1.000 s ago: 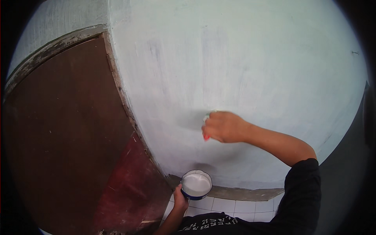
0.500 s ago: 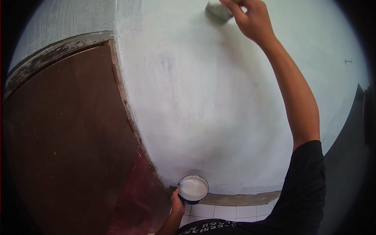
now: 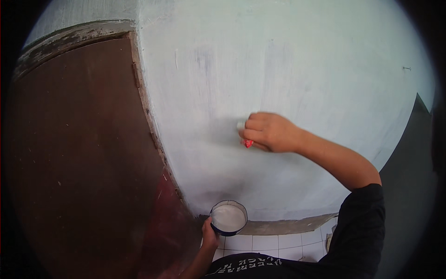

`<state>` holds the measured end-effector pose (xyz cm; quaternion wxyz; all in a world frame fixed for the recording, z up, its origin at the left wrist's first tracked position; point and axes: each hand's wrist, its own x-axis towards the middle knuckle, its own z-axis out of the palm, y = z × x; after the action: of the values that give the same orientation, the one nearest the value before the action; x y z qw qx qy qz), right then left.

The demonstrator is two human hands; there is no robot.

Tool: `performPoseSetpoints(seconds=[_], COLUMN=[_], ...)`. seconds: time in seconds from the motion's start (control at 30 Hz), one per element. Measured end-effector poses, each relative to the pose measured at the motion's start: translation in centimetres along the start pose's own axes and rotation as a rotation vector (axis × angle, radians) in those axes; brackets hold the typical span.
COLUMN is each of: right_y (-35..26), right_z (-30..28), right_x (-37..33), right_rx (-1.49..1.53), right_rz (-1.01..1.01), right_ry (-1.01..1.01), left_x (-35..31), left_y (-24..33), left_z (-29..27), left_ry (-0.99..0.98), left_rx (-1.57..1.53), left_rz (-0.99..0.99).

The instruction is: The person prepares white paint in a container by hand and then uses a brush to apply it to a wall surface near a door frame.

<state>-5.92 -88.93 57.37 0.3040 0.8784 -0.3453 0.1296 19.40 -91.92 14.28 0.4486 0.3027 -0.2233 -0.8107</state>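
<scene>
My left hand (image 3: 210, 235) grips the side of a round, dark blue paint can (image 3: 228, 231), its fingers mostly behind it. White paint (image 3: 227, 217) fills much of the can. My right hand (image 3: 272, 132) is closed around a paintbrush (image 3: 247, 143) with a red handle end poking out below the fingers. Only a pale bit of the brush head shows past the knuckles, close to the whitish wall (image 3: 297, 181). Bluish-grey streaks run down the paint on that wall.
On the left stands a dark brown door (image 3: 79, 139) in a worn wooden frame (image 3: 144, 102). A nail (image 3: 407, 69) sticks out of the wall at the right. White floor tiles (image 3: 265, 242) lie below a grey strip along the wall's foot. A dark grey surface (image 3: 409, 153) rises at the far right.
My right hand has come down from the top of the wall to its middle, paintbrush still in it. The left hand holds the paint can in nearly the same place.
</scene>
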Motion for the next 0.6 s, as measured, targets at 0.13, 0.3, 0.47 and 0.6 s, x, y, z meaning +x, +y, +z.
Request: performPoseSetpoints(seconds=[0.13,0.3,0.47,0.6], right_y=[-3.6,-9.3,-15.9,-18.5], right_z=[3.2,6.9,11.0,11.5], right_x=[-3.1,-5.9,-9.6,-12.2], right_rx=[0.209,0.368,0.706,0.773], right_rz=[0.278,0.784,1.172,1.378], right_ry=[0.096,0.640,1.090,1.204], left_x=[0.0,0.0,0.1,0.4], left_y=[0.8,1.5,1.7,1.6], left_z=[0.1,-0.8,0.0,1.8], left_ry=[-0.017,-0.072,-0.104,-0.086], left_rx=[0.054,0.093,0.084,0.111], left_rz=[-0.013,-0.027,0.000,-0.058])
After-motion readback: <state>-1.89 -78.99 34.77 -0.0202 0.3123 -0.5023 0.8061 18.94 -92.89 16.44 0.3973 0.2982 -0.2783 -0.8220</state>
